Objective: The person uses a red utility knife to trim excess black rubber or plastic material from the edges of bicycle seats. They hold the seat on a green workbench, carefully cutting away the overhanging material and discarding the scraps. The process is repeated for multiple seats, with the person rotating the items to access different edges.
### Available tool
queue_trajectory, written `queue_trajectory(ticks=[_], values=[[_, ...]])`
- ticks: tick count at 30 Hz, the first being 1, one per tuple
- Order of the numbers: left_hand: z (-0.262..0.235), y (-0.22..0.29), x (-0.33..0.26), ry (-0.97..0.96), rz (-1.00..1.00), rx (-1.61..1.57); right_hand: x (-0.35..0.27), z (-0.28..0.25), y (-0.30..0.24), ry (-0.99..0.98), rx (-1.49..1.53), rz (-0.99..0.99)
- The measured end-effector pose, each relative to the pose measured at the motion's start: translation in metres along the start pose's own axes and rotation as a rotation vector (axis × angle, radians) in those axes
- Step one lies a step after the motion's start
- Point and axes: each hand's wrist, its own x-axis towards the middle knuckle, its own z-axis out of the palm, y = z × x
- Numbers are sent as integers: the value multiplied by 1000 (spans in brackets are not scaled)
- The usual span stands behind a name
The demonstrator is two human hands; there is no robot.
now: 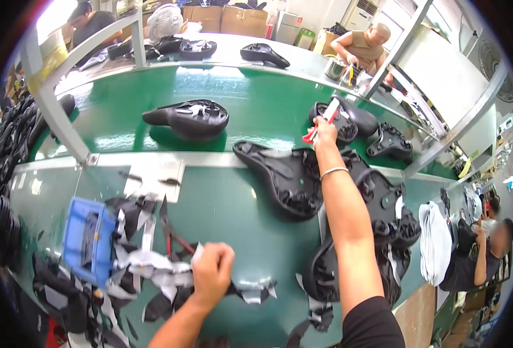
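My right arm stretches far forward over the belt, and its hand (pixel 325 133) is closed around a red-handled tool (pixel 310 137) with a pale strip-like part beside it. Just under that hand lies an upturned black bicycle saddle (pixel 344 129); whether they touch I cannot tell. My left hand (pixel 213 271) is curled above the bench, with a small white scrap (pixel 197 253) at its fingers. Near it rest red-handled pliers or cutters (pixel 172 235) among black and white trimmings (pixel 158 264). Between my arms, an upturned black saddle cover (pixel 285 182) lies at the bench's far edge.
A blue basket (pixel 71 243) stands at left. More black saddles (pixel 326 269) pile under my right arm. One saddle (pixel 192 119) lies on the green belt (pixel 256 93). Grey metal posts (pixel 65 122) frame the bench. Other people work beyond the belt and at right.
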Motion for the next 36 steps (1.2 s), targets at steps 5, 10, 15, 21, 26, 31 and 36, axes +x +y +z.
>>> queue_trajectory(ticks=[5,10,15,21,26,31,36], values=[[1,2,0,-119,-142,112,72,2,49,349,-85,119],[3,6,2,-148,-131,125,68,-14,29,251,-29,174],[5,4,4,-50,-74,43,-25,9,-31,-31,382,224],[-12,15,10,121,-137,-470,-272,-81,-84,-626,161,322],[-66,52,7,-57,-777,-1060,-424,-174,-63,-911,-272,381],[-101,28,-56,-121,-829,-694,-447,-226,-45,-964,-378,213],[-116,62,-39,-316,-836,-587,-413,-223,-48,-1055,-731,-854]])
